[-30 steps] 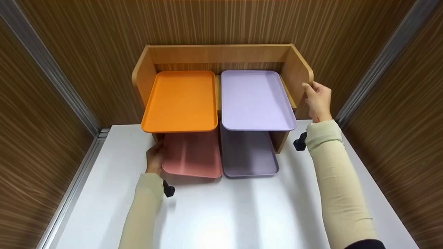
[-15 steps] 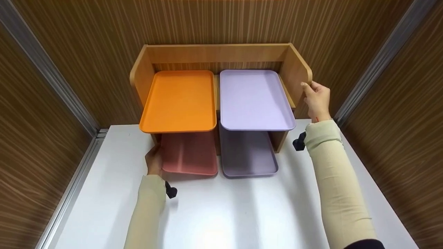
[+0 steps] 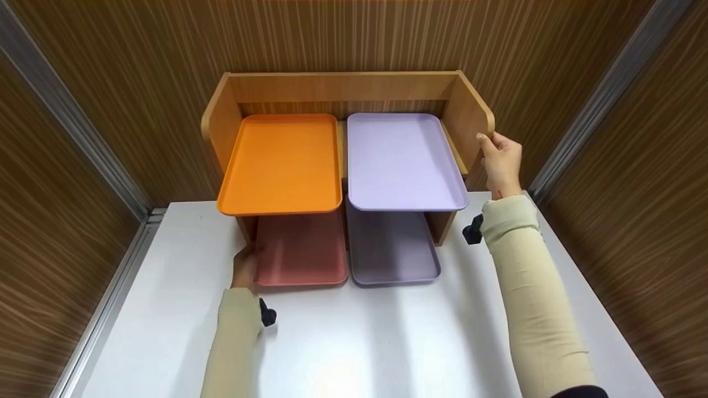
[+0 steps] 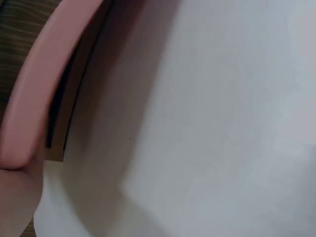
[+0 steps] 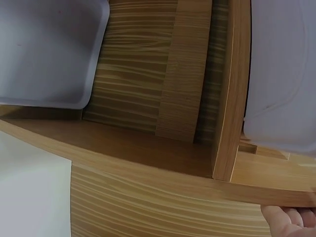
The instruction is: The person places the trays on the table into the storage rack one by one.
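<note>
In the head view my left hand [image 3: 245, 267] grips the left rim of a pink tray [image 3: 301, 251] at the lower left of a two-tier wooden shelf [image 3: 343, 87]. The left wrist view shows part of that hand [image 4: 19, 195] against the tray's rim [image 4: 39, 89]; most fingers are hidden. With thumb and fingers my right hand [image 3: 502, 160] pinches the front edge of the shelf's right side panel [image 3: 470, 119]. An orange tray [image 3: 283, 166] lies on the upper left, and a light purple tray [image 3: 405, 163] on the upper right. Below the latter sits a greyish-purple tray [image 3: 391, 249].
The shelf stands on a white table [image 3: 332, 342] against a striped wood-grain back wall [image 3: 343, 36]. Similar panels with metal corner strips [image 3: 77, 116] rise at both sides. The upper trays overhang the lower ones and partly cover them.
The pink tray has shifted left, away from the greyish-purple tray, and its slanted front edge now lies straight. My left hand moved with it. The right hand keeps its hold on the side panel.
</note>
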### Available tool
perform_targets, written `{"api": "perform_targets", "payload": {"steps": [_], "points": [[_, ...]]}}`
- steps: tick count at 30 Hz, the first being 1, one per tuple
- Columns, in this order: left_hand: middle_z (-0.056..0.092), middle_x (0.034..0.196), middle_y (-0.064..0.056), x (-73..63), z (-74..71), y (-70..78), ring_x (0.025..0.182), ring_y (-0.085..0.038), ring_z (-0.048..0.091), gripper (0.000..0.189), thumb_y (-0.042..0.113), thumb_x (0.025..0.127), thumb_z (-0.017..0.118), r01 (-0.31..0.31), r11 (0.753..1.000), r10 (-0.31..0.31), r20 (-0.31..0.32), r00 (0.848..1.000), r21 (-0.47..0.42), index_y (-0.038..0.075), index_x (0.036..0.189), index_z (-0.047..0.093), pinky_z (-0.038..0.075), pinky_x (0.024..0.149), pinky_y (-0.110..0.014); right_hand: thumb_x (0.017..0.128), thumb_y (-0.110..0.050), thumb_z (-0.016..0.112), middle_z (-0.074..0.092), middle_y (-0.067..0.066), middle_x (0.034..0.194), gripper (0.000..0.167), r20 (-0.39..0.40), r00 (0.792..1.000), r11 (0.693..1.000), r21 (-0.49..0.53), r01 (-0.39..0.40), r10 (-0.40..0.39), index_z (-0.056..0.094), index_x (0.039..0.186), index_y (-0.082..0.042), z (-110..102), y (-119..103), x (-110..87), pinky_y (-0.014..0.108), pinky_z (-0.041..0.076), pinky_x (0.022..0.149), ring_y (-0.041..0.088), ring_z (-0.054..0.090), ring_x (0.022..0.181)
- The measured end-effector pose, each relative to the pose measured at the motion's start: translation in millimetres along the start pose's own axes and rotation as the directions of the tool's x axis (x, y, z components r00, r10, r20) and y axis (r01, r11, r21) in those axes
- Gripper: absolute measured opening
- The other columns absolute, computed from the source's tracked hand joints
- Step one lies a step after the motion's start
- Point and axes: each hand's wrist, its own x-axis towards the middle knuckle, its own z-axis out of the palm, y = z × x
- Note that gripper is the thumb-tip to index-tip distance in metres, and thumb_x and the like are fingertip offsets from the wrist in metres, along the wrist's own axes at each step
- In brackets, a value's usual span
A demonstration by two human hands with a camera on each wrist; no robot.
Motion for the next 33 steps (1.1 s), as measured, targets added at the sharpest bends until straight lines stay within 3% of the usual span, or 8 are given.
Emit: {"api": "perform_targets", "payload": {"steps": [4, 12, 21, 25, 27, 31, 33], "points": [[0.041, 0.136, -0.022, -0.3, -1.6, -4.8, 0.121, -0.029, 0.038, 0.046, 0.009, 0.093, 0.049, 0.021, 0.998, -0.02, 0.008, 1.0, -0.066, -0.008, 0.135, 0.042, 0.029, 0.103, -0.037, 0.092, -0.017, 0.061, 0.064, 0.01, 0.114, 0.034, 0.019, 1.0, 1.0, -0.009, -0.009, 0.009, 0.062, 0.122, 0.0, 1, 0, -0.7, 0.033, 0.042, 0.088, 0.019, 0.057, 0.099], [0.042, 0.142, -0.019, -6.0, -4.6, -11.9, 0.124, -0.03, 0.037, 0.05, 0.006, 0.091, 0.051, -0.042, 0.994, 0.044, 0.012, 0.999, -0.102, -0.001, 0.14, 0.04, 0.029, 0.105, -0.041, 0.093, -0.018, 0.059, 0.056, 0.017, 0.129, 0.037, 0.05, 0.998, 1.0, -0.009, -0.03, 0.03, 0.059, 0.125, 0.0, -2, -1, 1.0, 0.047, 0.03, 0.106, 0.024, 0.052, 0.116], [0.047, 0.14, -0.016, -9.7, -10.3, -8.2, 0.125, -0.028, 0.043, 0.052, 0.011, 0.087, 0.061, -0.099, 0.99, 0.096, -0.033, 0.995, -0.1, 0.005, 0.137, 0.048, 0.035, 0.104, -0.041, 0.092, -0.016, 0.06, 0.061, 0.014, 0.122, 0.036, 0.04, 0.999, 1.0, 0.005, -0.023, 0.023, 0.06, 0.123, 0.003, -4, 2, 6.5, 0.045, 0.034, 0.103, 0.021, 0.054, 0.11], [0.049, 0.138, -0.015, -9.5, -18.3, 3.6, 0.122, -0.023, 0.044, 0.044, 0.012, 0.092, 0.055, -0.096, 0.995, 0.096, -0.043, 0.994, 0.015, 0.005, 0.135, 0.051, 0.033, 0.105, -0.038, 0.093, -0.019, 0.06, 0.056, 0.014, 0.128, 0.038, 0.067, 0.998, 0.999, -0.033, -0.016, 0.018, 0.059, 0.125, 0.002, -8, 4, 11.0, 0.046, 0.032, 0.105, 0.017, 0.05, 0.116], [0.047, 0.14, -0.015, -10.9, -22.2, 17.4, 0.126, -0.024, 0.043, 0.043, 0.009, 0.096, 0.049, -0.1, 0.994, 0.101, -0.029, 0.994, 0.049, 0.002, 0.138, 0.046, 0.03, 0.107, -0.036, 0.092, -0.02, 0.061, 0.054, 0.014, 0.13, 0.04, 0.082, 0.997, 0.999, -0.046, -0.006, 0.01, 0.058, 0.126, 0.001, -11, 6, 14.0, 0.046, 0.031, 0.105, 0.017, 0.048, 0.119], [0.04, 0.145, -0.015, -6.5, -30.2, 41.3, 0.132, -0.024, 0.039, 0.047, 0.01, 0.098, 0.048, -0.107, 0.994, 0.108, -0.032, 0.994, 0.023, -0.001, 0.143, 0.036, 0.029, 0.109, -0.033, 0.09, -0.022, 0.064, 0.049, 0.016, 0.137, 0.049, 0.125, 0.992, 0.999, -0.042, 0.006, -0.001, 0.052, 0.132, 0.001, -24, 8, 16.3, 0.046, 0.03, 0.106, 0.02, 0.045, 0.125], [0.041, 0.145, -0.014, -5.2, -35.0, 52.1, 0.132, -0.023, 0.039, 0.048, 0.013, 0.098, 0.049, -0.124, 0.991, 0.127, -0.048, 0.991, 0.054, -0.001, 0.142, 0.036, 0.029, 0.108, -0.033, 0.09, -0.024, 0.065, 0.044, 0.017, 0.141, 0.055, 0.149, 0.989, 0.998, -0.05, 0.025, -0.017, 0.048, 0.135, 0.001, -33, 11, 15.3, 0.047, 0.03, 0.106, 0.022, 0.042, 0.129]]}}
